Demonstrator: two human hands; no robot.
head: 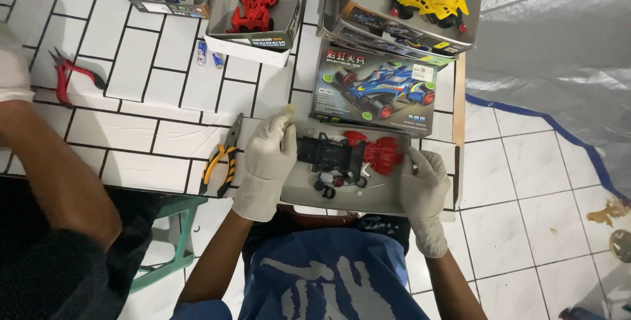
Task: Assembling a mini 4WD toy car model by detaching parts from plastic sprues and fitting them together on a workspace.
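Head camera looking down: gloved left hand (266, 165) and right hand (422, 192) grip opposite ends of a grey tray (342, 198) holding a black-and-red toy car (348, 152), beside pliers (223, 159).

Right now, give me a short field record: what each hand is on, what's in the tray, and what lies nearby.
left hand: gloved, grips left edge of grey tray
right hand: gloved, grips tray's right edge
tray contents: black chassis, red car body, small loose wheels
left of tray: orange-handled pliers
behind tray: blue car box
far left: another person's arm, red cutters
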